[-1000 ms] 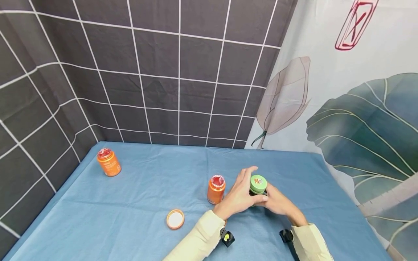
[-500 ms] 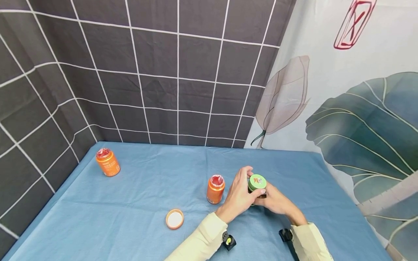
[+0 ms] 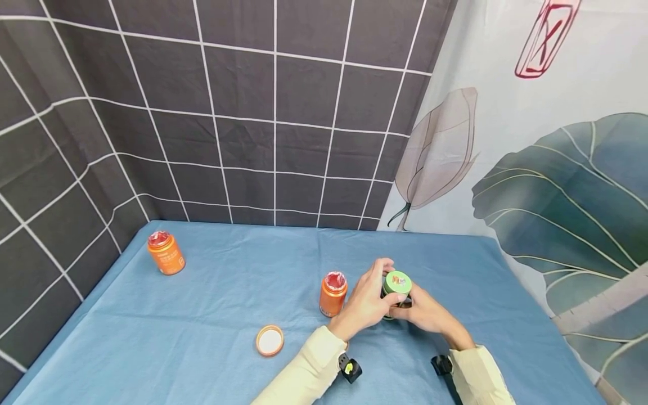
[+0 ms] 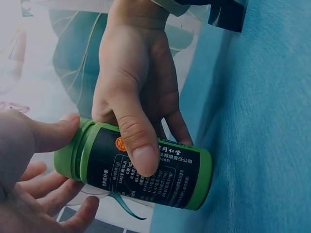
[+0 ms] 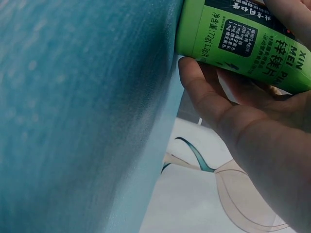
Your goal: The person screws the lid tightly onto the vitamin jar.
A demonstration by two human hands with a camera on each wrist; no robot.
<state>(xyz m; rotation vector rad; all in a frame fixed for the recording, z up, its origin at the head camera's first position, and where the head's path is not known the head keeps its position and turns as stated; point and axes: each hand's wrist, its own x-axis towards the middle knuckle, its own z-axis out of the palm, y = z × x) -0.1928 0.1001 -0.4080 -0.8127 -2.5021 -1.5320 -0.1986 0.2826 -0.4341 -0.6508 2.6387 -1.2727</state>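
Green bottle [image 3: 395, 292] stands upright on the blue tablecloth [image 3: 212, 315], right of the middle, between both hands. Right hand [image 3: 425, 312] comes from the near right side and wraps its fingers and thumb [image 4: 138, 145] around the dark label of the body. Left hand [image 3: 365, 301] reaches from the near left, its thumb and curled fingers holding the green cap [image 4: 73, 155]. Just left of it stands an orange bottle [image 3: 333, 293], a second orange bottle [image 3: 165, 252] is far left, and a loose orange lid [image 3: 269, 340] lies nearer.
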